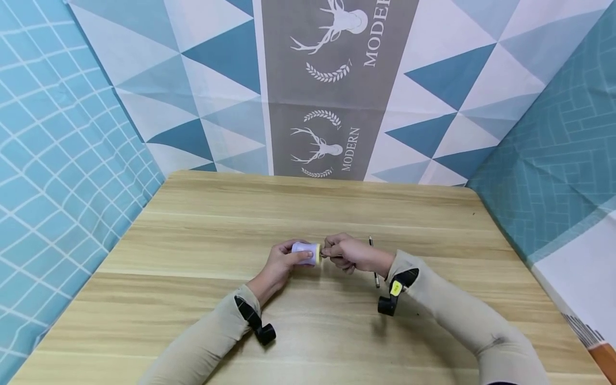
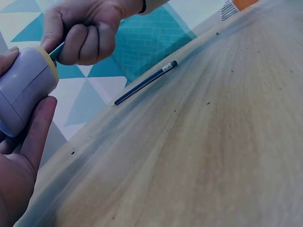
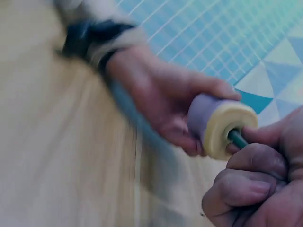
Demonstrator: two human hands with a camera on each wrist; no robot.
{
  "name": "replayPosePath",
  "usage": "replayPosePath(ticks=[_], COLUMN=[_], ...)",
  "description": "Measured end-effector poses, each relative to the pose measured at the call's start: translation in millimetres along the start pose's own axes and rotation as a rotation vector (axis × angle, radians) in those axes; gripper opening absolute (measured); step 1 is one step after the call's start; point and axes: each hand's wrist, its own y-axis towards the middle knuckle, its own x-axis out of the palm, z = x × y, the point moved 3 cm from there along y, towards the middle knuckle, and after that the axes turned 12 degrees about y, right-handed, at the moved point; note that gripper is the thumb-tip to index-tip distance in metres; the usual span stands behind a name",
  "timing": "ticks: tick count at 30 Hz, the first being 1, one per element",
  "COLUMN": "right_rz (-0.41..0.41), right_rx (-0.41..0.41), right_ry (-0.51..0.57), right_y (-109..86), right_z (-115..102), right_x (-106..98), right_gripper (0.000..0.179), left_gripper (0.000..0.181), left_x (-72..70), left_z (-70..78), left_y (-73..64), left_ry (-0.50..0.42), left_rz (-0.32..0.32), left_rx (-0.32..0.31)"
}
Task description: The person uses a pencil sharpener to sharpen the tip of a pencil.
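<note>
A lavender pencil sharpener (image 1: 302,247) with a pale yellow end lies sideways in my left hand (image 1: 278,268), which grips it between thumb and fingers over the table. In the right wrist view, a green pencil (image 3: 237,138) enters the round hole in the sharpener's yellow face. My right hand (image 1: 353,254) pinches this pencil close to the hole, its other fingers curled in; most of the pencil is hidden by that hand. On the tabletop beyond, a second, dark pencil (image 2: 142,86) with a pale band near one end lies beside the right wrist.
The wooden table (image 1: 231,214) spans the space beneath both arms. Patterned cloth (image 1: 221,80) hangs behind its far edge and along the sides. Each sleeve carries a black strapped camera, one of them the right wrist camera (image 1: 386,306). Small dark specks dot the wood.
</note>
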Motion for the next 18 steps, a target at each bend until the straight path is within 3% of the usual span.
replayPosePath(ticks=[5,7,9,12,18], right_rz=[-0.098,-0.100,-0.074,-0.005,0.175], right_rx=[0.146,0.156,0.129,0.015,-0.404], right_ry=[0.213,0.214,0.149,-0.116,-0.965], right_y=[2.6,2.9,2.2,-1.7,-17.4], right_z=[2,1,-1,-8,-22], right_x=[-3,-3,-3,-2,3], right_gripper=[0.015,0.015,0.017,0.020,0.019], left_gripper=[0.024,0.024,0.025,0.027,0.027], left_x=[-1.0,-1.3,-1.5,-1.0,-1.2], left_z=[1.5,2.5,3.1,3.7,2.7], left_y=[0.7,1.7,2.7,3.2,2.3], left_ry=[0.029,0.040,0.033,0.005,-0.029], left_rz=[0.006,0.012,0.011,0.002,0.014], left_rx=[0.017,0.023,0.025,0.029,0.021])
